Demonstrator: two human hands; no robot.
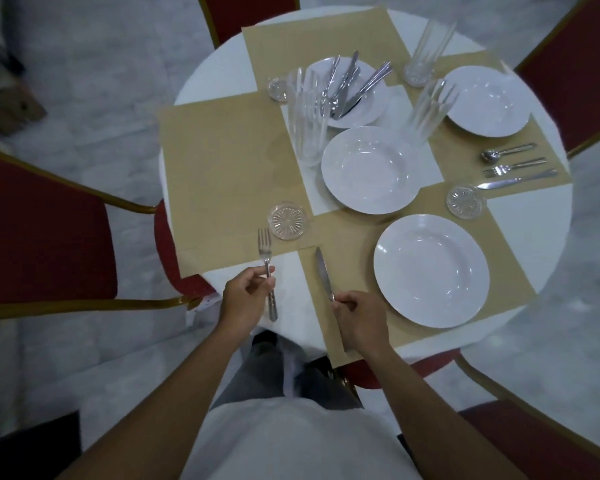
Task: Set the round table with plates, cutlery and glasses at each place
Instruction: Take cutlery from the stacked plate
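Now pinches steel knife (323, 271) in right hand (357, 318), blade up-frame, left of lower-right round white plate (431, 270); grips steel fork (265, 252) in left hand (245, 296).

Steel fork (265, 252) left of knife (323, 271)

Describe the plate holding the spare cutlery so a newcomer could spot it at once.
On the round white table, find the far tan placemat. The plate at its near edge stands behind a cluster of tall glasses. Unlike the bare centre plate beside it, it holds a heap of cutlery.
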